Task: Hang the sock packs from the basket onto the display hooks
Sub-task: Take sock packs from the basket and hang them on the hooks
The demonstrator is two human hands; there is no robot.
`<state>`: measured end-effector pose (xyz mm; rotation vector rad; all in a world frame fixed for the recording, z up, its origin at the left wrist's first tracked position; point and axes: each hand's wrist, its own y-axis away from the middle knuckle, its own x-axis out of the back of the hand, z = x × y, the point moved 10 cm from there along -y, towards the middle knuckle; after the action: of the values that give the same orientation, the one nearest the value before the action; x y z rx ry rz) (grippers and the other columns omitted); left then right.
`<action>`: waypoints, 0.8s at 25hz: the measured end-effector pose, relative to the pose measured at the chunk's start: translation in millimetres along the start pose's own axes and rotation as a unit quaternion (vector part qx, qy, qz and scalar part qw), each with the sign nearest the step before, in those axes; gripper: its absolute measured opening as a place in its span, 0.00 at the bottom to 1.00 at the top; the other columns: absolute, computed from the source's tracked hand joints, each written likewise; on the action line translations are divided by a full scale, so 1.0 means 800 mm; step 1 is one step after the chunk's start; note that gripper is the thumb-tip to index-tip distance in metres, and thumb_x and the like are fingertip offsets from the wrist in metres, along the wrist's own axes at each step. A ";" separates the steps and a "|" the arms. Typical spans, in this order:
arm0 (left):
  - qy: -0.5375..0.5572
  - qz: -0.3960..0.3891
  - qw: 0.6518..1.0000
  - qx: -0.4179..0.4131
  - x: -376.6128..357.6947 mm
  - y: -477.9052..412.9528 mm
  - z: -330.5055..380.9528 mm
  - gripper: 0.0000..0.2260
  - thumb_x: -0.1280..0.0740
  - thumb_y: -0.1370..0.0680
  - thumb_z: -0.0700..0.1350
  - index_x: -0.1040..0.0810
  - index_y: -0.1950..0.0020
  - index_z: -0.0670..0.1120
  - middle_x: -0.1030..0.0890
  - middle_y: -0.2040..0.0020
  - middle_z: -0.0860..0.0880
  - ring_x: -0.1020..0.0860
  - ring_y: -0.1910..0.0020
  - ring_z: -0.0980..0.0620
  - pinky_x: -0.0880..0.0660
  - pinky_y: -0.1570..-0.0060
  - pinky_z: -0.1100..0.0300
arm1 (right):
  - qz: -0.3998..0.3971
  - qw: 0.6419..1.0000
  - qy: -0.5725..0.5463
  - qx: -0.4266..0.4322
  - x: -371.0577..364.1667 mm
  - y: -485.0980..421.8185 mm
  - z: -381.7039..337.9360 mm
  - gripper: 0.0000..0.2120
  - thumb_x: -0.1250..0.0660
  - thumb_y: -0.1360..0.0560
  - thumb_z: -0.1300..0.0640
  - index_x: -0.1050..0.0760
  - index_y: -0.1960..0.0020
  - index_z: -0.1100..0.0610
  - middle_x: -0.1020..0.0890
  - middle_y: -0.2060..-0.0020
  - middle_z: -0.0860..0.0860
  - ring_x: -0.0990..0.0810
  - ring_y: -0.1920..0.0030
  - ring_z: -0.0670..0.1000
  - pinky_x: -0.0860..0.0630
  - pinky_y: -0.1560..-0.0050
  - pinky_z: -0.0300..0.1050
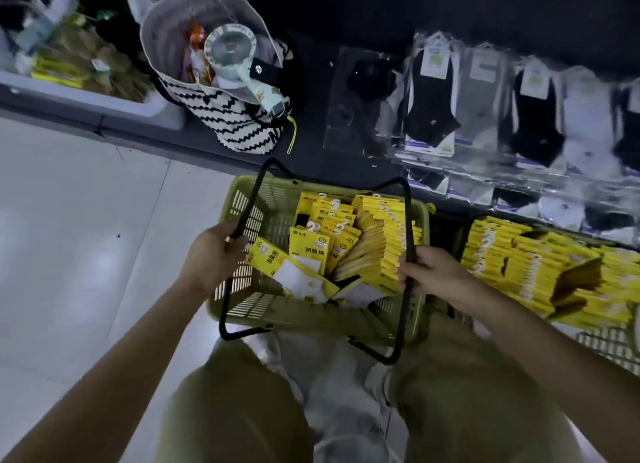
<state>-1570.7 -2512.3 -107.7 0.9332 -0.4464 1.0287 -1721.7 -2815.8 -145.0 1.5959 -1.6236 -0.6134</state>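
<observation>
Basket (pixel 277 199): green plastic, sitting at the centre of the view, just above the person's knees. Whether it is resting on the floor (pixel 86 203) or being carried cannot be told.

Left hand (pixel 216 251): at 9 o'clock of the basket, fingers curling round the black left handle (pixel 254 196) and holding it.

Right hand (pixel 429 272): at 3 o'clock of the basket, fingers closing round the black right handle (pixel 409 220); the fingertips are lying against the packs beside it.

Sock packs (pixel 346 241): yellow, filling the basket. Those on the right side are standing on edge in rows; those on the left are lying loose and overlapping.

Display: more yellow packs (pixel 540 272) are hanging in dense rows at 3 o'clock. Clear packs of black and white socks (pixel 433 99) are hanging at 1 to 2 o'clock.

A zigzag-patterned bag (pixel 239 123) is standing at 12 o'clock, apart from the basket, with a handheld fan (pixel 230 49) sticking out of it.
</observation>
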 end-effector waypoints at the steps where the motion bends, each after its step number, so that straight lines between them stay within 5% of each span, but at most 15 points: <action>1: 0.000 0.009 1.000 -0.017 0.000 -0.007 -0.004 0.14 0.37 0.23 0.39 0.25 0.38 0.45 0.17 0.53 0.43 0.19 0.59 0.42 0.22 0.54 0.49 | -0.006 1.000 -0.012 0.015 0.000 -0.003 -0.003 0.04 0.40 0.22 0.65 0.28 0.53 0.59 0.21 0.65 0.53 0.19 0.65 0.51 0.21 0.61 0.46; 6: 0.035 0.099 0.992 -0.075 0.006 -0.023 -0.037 0.10 0.38 0.22 0.40 0.23 0.48 0.55 0.20 0.64 0.53 0.21 0.68 0.54 0.24 0.69 0.60 | -0.032 0.995 -0.024 0.087 0.004 -0.018 0.007 0.04 0.41 0.22 0.67 0.29 0.53 0.60 0.22 0.70 0.52 0.20 0.67 0.50 0.22 0.66 0.43; 11: 0.001 0.177 0.980 -0.091 0.009 -0.010 -0.055 0.09 0.41 0.21 0.42 0.25 0.43 0.44 0.22 0.59 0.45 0.21 0.57 0.40 0.25 0.54 0.50 | 0.073 0.995 0.022 0.070 0.046 -0.016 0.053 0.05 0.40 0.22 0.63 0.28 0.47 0.62 0.18 0.63 0.56 0.18 0.62 0.52 0.22 0.64 0.44; 15: -0.040 0.133 0.980 -0.143 0.003 0.032 -0.045 0.15 0.39 0.23 0.37 0.30 0.35 0.41 0.25 0.44 0.38 0.23 0.47 0.38 0.28 0.47 0.49 | 0.176 0.968 0.173 0.054 0.065 0.002 0.071 0.13 0.36 0.23 0.58 0.29 0.42 0.65 0.21 0.49 0.61 0.19 0.55 0.56 0.19 0.57 0.50; 18: -0.104 0.113 0.981 -0.116 -0.001 0.045 -0.066 0.15 0.36 0.25 0.37 0.28 0.38 0.38 0.27 0.41 0.36 0.24 0.45 0.37 0.29 0.46 0.51 | 0.198 0.912 0.358 0.028 0.066 0.013 0.076 0.25 0.35 0.24 0.49 0.29 0.38 0.69 0.19 0.48 0.64 0.19 0.53 0.60 0.22 0.58 0.50; 20: -0.127 0.081 0.983 -0.102 -0.011 0.054 -0.083 0.14 0.35 0.25 0.38 0.27 0.39 0.37 0.26 0.41 0.36 0.26 0.41 0.37 0.29 0.46 0.51 | 0.202 0.877 0.434 0.043 0.057 0.017 0.065 0.23 0.36 0.24 0.47 0.26 0.41 0.66 0.20 0.47 0.63 0.20 0.49 0.60 0.25 0.57 0.48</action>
<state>-1619.4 -2453.6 -131.7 0.8569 -0.8378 0.9929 -1767.8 -2868.3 -156.8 1.2369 -1.2117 0.3782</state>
